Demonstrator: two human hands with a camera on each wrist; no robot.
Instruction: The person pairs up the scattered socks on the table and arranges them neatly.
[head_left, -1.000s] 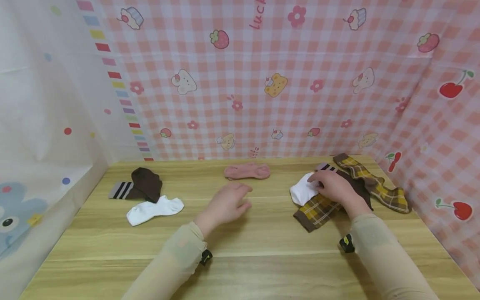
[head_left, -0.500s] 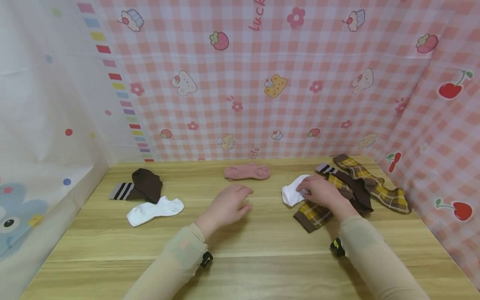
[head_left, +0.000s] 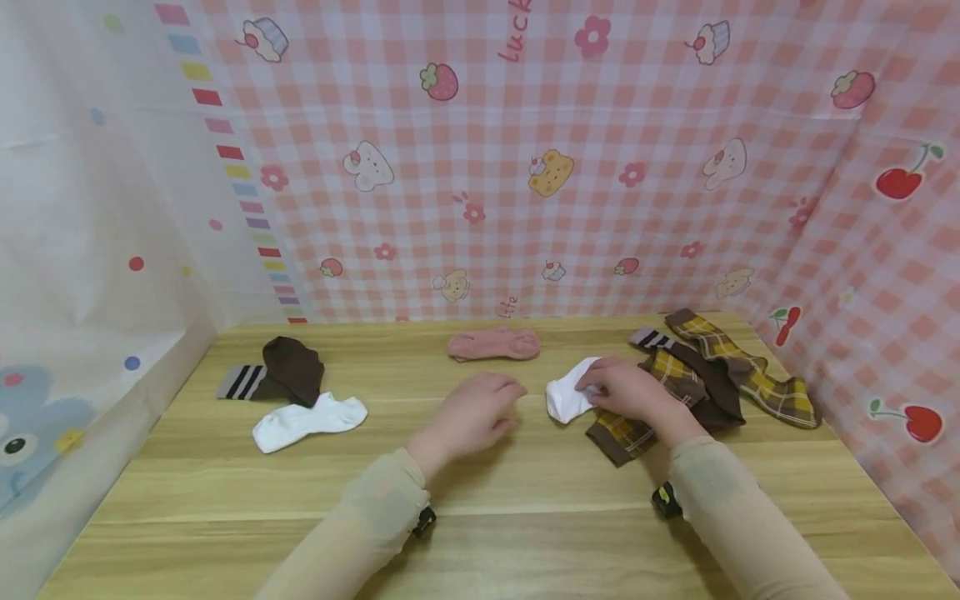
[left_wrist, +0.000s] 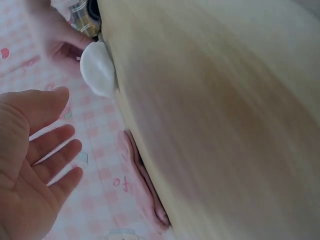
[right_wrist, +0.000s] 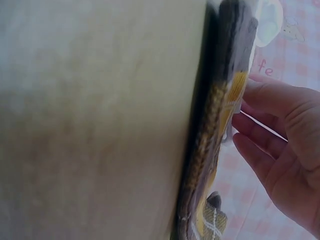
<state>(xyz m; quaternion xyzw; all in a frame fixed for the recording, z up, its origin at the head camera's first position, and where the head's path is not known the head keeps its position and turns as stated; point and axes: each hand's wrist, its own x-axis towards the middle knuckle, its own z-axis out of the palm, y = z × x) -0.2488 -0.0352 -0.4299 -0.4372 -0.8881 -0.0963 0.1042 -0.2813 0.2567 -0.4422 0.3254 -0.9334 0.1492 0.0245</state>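
My right hand pinches one end of a white ankle sock, held just left of a sock pile. Beneath that hand lies a yellow-brown plaid sock, its cuff pointing toward me; it fills the foreground of the right wrist view, beside my right hand. Over the middle of the table hovers my left hand, its fingers loose and holding nothing. The left wrist view shows it with fingers spread from the thumb, apart from the white sock. Pink socks lie beyond it.
At the left, a brown striped sock touches another white sock. A second brown striped sock and another plaid sock lie at the right. Patterned cloth hangs behind and along both sides of the wooden table.
My right hand has drawn the white sock leftward off the pile, uncovering more of the plaid and brown socks. My left hand has shifted slightly right.
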